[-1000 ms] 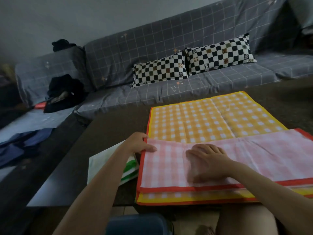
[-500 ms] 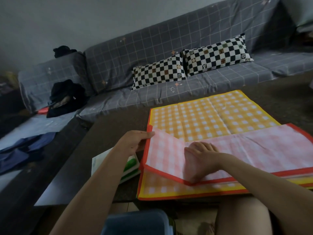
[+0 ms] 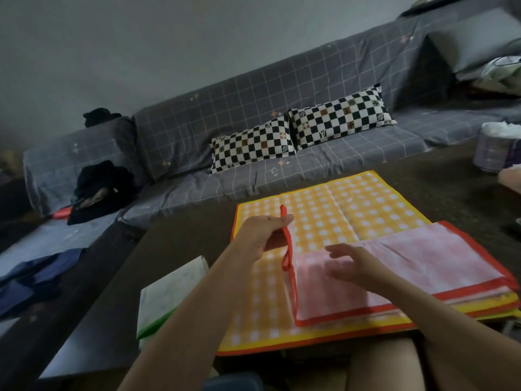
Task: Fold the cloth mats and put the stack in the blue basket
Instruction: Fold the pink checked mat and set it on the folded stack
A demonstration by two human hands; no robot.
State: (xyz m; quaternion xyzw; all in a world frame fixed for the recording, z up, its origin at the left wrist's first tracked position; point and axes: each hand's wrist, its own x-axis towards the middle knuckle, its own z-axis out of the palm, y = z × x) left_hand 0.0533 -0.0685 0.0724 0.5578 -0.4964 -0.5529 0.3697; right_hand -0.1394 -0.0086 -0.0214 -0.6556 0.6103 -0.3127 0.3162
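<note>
On the dark table [image 3: 174, 249] the pink checked mat [image 3: 408, 266] lies atop the yellow checked mat [image 3: 324, 221]. The left hand [image 3: 262, 235] pinches the pink mat's red-bordered left edge, raised upright, while the right hand [image 3: 358, 266] hovers relaxed over the cloth, grasping nothing. With nothing pinning the fold line, the edges could land askew. Only a blue rim [image 3: 234, 382] shows at the near edge, probably the basket.

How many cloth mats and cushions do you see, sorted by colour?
Pink checked mat: 1
Yellow checked mat: 1
Green-edged white folded mat: 1
Black-and-white checked cushions: 2
Total: 5
</note>
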